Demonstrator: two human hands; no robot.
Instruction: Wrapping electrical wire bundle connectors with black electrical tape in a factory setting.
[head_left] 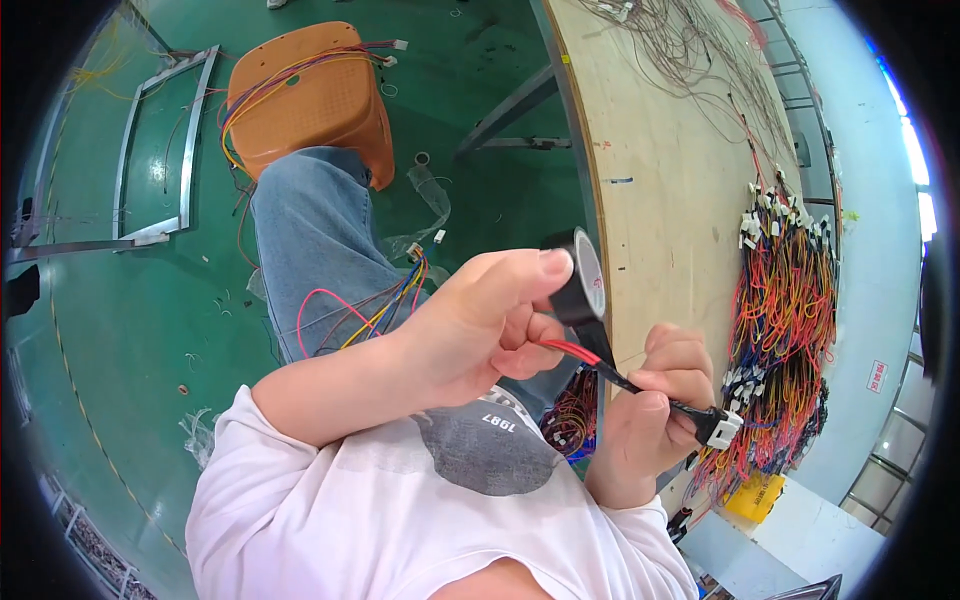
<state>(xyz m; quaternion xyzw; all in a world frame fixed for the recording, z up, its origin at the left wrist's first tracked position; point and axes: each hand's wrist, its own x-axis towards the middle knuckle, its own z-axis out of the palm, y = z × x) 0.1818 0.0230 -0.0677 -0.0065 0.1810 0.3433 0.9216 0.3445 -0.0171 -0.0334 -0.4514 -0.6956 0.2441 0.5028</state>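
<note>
A roll of black electrical tape point(570, 300) is gripped between the thumb and fingers of my left hand point(465, 320). From it a strip of tape runs down to a wire harness point(617, 378) that is partly wrapped in black. Red wires point(572, 349) come out of the wrapped part and pass into the curled fingers of my left hand. My right hand point(660, 400) pinches the wrapped part close to a white connector point(724, 430) at the harness's end. Over my leg, loose coloured wires point(400, 292) with small connectors trail from beneath my left forearm.
A wooden table point(650, 230) stands at the right. On it lie a big heap of coloured harnesses point(785, 320) and tangled thin wires point(690, 50). An orange stool point(290, 110) with wires across it stands ahead. A metal frame point(188, 150) is at the left.
</note>
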